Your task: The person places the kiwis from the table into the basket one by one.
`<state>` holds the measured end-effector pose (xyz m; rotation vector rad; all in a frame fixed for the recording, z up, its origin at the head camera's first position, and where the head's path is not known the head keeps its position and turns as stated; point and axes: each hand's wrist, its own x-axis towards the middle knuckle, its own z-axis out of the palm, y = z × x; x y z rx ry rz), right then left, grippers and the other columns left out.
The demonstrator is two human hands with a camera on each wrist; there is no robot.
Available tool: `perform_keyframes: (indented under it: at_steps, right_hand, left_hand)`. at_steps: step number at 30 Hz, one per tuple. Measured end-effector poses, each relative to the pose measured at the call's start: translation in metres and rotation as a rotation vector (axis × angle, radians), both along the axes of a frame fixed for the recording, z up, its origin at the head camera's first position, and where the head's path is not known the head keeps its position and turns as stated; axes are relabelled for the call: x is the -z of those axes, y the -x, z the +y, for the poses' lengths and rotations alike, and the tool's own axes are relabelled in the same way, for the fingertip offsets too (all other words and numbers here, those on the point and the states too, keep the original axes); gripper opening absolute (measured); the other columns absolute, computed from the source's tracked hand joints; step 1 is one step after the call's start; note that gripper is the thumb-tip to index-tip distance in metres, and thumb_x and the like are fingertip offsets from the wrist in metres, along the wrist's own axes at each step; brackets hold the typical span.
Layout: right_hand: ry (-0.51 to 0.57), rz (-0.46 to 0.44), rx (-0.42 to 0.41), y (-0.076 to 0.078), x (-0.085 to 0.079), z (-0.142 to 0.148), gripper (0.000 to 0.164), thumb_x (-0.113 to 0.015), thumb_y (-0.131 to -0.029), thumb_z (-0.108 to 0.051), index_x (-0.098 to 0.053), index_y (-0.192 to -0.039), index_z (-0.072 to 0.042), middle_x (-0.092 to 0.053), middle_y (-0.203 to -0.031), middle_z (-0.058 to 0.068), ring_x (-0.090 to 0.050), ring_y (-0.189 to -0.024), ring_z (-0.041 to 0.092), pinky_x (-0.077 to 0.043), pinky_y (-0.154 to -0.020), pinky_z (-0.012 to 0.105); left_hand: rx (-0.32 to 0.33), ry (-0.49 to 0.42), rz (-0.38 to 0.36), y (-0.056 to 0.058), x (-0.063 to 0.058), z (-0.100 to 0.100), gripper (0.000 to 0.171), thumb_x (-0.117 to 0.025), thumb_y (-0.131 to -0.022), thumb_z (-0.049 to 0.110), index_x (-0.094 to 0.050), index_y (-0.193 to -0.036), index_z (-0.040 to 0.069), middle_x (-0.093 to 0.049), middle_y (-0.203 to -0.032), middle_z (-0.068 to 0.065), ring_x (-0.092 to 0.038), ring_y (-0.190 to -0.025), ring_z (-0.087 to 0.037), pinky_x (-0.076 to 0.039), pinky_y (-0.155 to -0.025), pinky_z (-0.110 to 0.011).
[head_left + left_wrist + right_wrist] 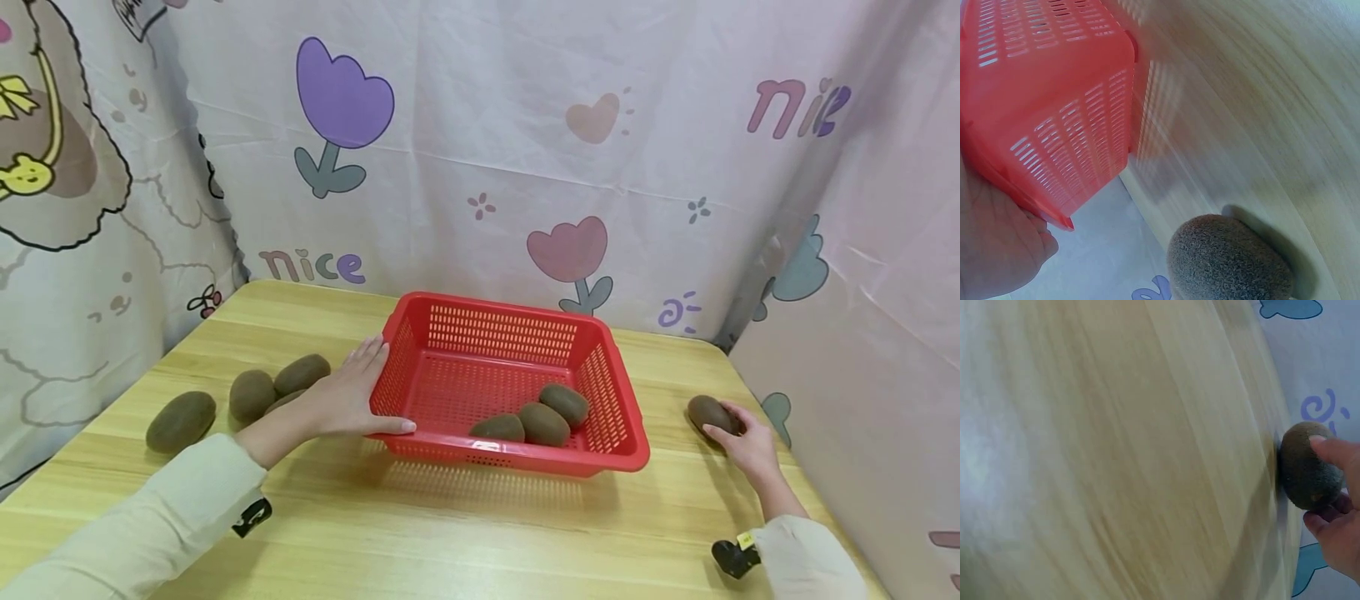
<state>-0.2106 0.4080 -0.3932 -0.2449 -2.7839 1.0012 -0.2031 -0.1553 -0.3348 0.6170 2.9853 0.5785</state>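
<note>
A red plastic basket (517, 454) with slotted walls stands mid-table, with several brown fuzzy kiwis (544, 423) in its front right part. My left hand (348, 396) grips the basket's near left corner, thumb over the front rim and fingers along the left rim. In the left wrist view that hand (1000, 244) is beside the rim, and the basket (1054, 94) shows its outer walls. Far to the right, my right hand (750, 442) holds a kiwi (707, 412) between thumb and fingers. The right wrist view shows this kiwi (1310, 469) close to the table surface; whether it touches is unclear.
Left of the basket lie several loose kiwis (182, 422), one partly hidden behind my left forearm. Another view of one kiwi (1225, 259) is in the left wrist view. Printed cloth (465, 100) hangs along the back and sides of the wooden table (420, 542).
</note>
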Motion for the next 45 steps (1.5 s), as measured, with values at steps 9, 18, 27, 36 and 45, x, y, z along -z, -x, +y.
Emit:
perform_keyframes:
  at_steps: [9, 18, 27, 36, 45]
  right_hand:
    - [0.050, -0.026, 0.094, 0.002, 0.001, -0.002, 0.059, -0.059, -0.089, -0.016, -0.035, -0.135, 0.012, -0.038, -0.135, 0.036, -0.041, -0.122, 0.044, -0.032, -0.072, 0.007]
    - [0.111, -0.079, 0.115, 0.003, -0.012, -0.009, 0.064, -0.057, -0.091, -0.029, -0.034, -0.138, 0.008, -0.036, -0.140, 0.032, -0.039, -0.126, 0.043, -0.032, -0.064, 0.003]
    - [0.170, -0.032, 0.056, 0.006, -0.043, -0.032, 0.068, -0.057, -0.091, -0.035, -0.033, -0.141, 0.004, -0.038, -0.140, 0.028, -0.056, -0.109, 0.014, -0.037, -0.064, -0.001]
    - [0.227, 0.096, -0.083, 0.005, -0.074, -0.073, 0.062, -0.061, -0.089, -0.028, -0.040, -0.135, 0.007, -0.045, -0.130, 0.024, -0.041, -0.081, -0.026, -0.043, -0.069, 0.000]
    - [0.217, 0.103, -0.237, 0.006, -0.099, -0.116, 0.059, -0.061, -0.089, -0.025, -0.041, -0.137, 0.003, -0.048, -0.132, 0.026, -0.045, -0.088, -0.018, -0.044, -0.075, 0.002]
  left_hand:
    - [-0.002, -0.003, 0.003, 0.000, 0.000, 0.000, 0.122, -0.060, -0.068, 0.073, -0.010, -0.146, -0.006, -0.008, -0.155, -0.022, -0.007, -0.142, -0.041, -0.023, -0.109, -0.060]
    - [-0.008, -0.016, -0.005, -0.001, 0.001, 0.000, 0.122, -0.060, -0.067, 0.073, -0.011, -0.146, -0.005, -0.010, -0.154, -0.022, -0.008, -0.142, -0.042, -0.027, -0.106, -0.062]
    - [-0.004, -0.006, 0.005, 0.000, 0.001, 0.001, 0.122, -0.060, -0.067, 0.073, -0.011, -0.146, -0.006, -0.010, -0.154, -0.023, -0.008, -0.142, -0.041, -0.026, -0.107, -0.061]
    - [0.005, 0.001, 0.006, 0.000, 0.001, 0.002, 0.122, -0.059, -0.068, 0.073, -0.010, -0.146, -0.007, -0.010, -0.154, -0.023, -0.008, -0.142, -0.041, -0.023, -0.110, -0.059]
    - [0.001, -0.005, -0.003, -0.001, -0.002, 0.002, 0.122, -0.061, -0.067, 0.072, -0.011, -0.146, -0.006, -0.009, -0.154, -0.023, -0.008, -0.142, -0.042, -0.025, -0.108, -0.061]
